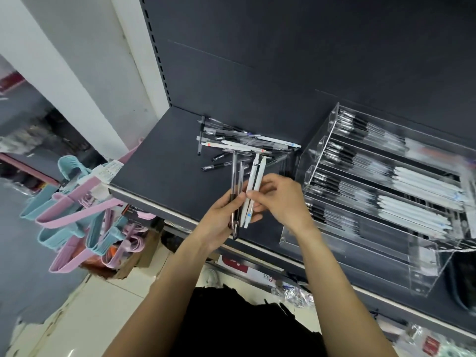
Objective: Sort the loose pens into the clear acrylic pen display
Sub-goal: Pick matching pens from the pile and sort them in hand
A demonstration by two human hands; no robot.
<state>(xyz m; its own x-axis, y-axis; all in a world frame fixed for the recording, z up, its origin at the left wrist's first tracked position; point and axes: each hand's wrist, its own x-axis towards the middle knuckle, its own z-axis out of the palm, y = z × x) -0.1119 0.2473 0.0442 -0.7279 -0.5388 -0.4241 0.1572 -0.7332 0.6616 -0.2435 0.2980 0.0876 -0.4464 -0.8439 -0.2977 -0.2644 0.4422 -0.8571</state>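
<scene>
Between both hands' fingers, dark-barrelled clear pens (235, 202) sit gripped by the left hand (221, 217); the right hand (279, 199) pinches two white plastic pens (253, 188). Beyond the fingertips lies the loose pen pile (239, 141); rightward, the clear acrylic pen display (373, 191).

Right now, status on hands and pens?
Left hand grips clear pens; right hand pinches white pens. Loose pile remains on shelf. Display unobstructed.

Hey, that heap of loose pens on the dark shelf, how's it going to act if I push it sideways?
The loose pens lie crisscrossed, so a push would likely drag several together, not one. Their slim round barrels probably roll and scatter on the flat shelf. They look stiff and light, like those the left hand holds upright.
</scene>
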